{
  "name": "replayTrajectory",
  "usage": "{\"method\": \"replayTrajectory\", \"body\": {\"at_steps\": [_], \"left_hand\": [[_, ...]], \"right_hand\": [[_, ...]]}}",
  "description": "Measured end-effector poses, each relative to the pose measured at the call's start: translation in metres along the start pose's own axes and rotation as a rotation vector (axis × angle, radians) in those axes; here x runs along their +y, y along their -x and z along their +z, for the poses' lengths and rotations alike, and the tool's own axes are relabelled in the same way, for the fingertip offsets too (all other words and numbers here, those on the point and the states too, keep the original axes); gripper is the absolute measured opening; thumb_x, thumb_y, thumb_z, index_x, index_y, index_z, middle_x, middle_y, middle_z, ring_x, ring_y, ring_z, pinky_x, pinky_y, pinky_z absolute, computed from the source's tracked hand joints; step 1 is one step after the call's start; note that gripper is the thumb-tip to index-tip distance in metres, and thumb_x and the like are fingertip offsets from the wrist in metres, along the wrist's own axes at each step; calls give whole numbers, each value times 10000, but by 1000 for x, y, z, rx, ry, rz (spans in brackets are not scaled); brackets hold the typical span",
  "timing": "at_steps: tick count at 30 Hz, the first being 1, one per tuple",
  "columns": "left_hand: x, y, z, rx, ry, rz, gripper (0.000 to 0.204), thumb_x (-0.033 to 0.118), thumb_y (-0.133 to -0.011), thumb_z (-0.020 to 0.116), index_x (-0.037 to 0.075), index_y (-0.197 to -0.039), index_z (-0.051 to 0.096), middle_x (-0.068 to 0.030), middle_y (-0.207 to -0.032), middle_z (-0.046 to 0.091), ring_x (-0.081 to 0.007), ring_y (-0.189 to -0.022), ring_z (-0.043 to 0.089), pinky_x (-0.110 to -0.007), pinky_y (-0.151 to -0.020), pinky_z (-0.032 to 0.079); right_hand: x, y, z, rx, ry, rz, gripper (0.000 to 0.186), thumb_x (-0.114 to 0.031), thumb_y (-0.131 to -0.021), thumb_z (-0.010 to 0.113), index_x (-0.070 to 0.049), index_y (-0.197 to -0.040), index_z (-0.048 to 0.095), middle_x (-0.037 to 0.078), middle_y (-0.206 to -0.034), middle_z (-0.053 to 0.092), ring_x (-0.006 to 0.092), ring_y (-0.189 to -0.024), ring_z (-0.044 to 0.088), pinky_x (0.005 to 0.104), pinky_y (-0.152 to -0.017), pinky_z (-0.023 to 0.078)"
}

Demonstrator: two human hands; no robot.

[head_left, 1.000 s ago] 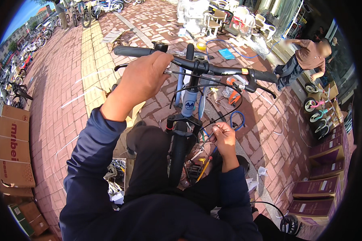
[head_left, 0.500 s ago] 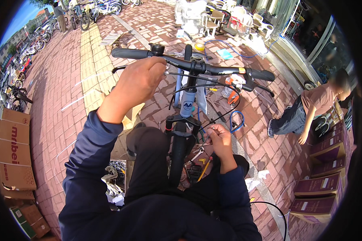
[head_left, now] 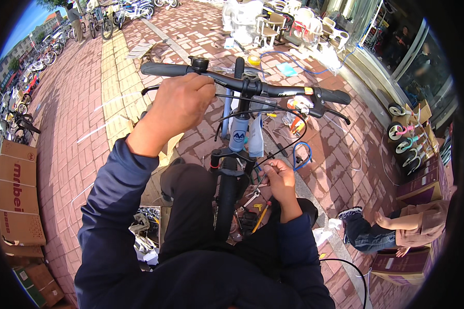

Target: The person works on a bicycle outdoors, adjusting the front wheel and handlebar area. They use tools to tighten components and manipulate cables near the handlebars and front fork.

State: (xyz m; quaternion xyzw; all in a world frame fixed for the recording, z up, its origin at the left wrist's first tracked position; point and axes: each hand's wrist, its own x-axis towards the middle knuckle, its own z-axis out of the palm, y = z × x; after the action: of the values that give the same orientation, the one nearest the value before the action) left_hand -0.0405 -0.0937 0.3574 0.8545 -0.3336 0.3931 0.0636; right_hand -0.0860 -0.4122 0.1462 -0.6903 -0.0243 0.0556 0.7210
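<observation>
A bicycle's black handlebar (head_left: 288,91) stretches across the middle, above a light blue head tube (head_left: 237,135) and the front wheel (head_left: 227,203) between my knees. My left hand (head_left: 184,100) is closed at the left brake lever (head_left: 148,89), pinching where a black brake cable (head_left: 273,109) comes out; its fingertips are partly hidden. That cable loops right and down toward the fork (head_left: 248,160). Beside the fork, my right hand (head_left: 279,177) pinches the cable's lower end between thumb and fingers. A bell (head_left: 199,63) sits on the left of the bar.
Tools, among them a yellow-handled one (head_left: 262,216), lie on the bricks below the wheel. An open box of parts (head_left: 147,232) is by my left knee. Cartons (head_left: 20,193) stand left; purple boxes (head_left: 404,265) and a person (head_left: 417,226) are at right. Wrapped chairs (head_left: 270,26) stand behind.
The person at right has moved nearer along the boxes, uncovering small wheels behind. My hands stay nearly in place. The handlebar has shifted very slightly left.
</observation>
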Motion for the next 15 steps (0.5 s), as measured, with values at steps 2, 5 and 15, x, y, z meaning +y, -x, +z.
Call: {"method": "replayTrajectory", "body": {"at_steps": [2,5,15], "left_hand": [[-1,-2,-3,-25,16,14,213,77,-749,802,52,-900,654,-67,-924,691,-312,-821,672,-418,-664,537],[-5,-8,-7,-80,52,24,144,92,-762,768,52,-848,660,-77,-866,679,-325,-796,664,-438,-650,522],[-2,-21,-17,-198,16,-5,198,86,-768,774,34,-929,672,-106,-953,690,-351,-854,662,-457,-719,518]], "right_hand": [[-1,0,0,3,-3,0,48,-59,-994,619,-39,-1016,657,50,-823,712,78,-595,580,222,-558,463],[-2,-1,1,6,0,4,56,-63,-1000,619,-30,-1025,657,58,-823,713,81,-599,581,226,-564,471],[-3,0,-1,14,-8,5,107,-100,-1021,617,-18,-1087,636,100,-847,728,104,-595,618,239,-559,504]]}}
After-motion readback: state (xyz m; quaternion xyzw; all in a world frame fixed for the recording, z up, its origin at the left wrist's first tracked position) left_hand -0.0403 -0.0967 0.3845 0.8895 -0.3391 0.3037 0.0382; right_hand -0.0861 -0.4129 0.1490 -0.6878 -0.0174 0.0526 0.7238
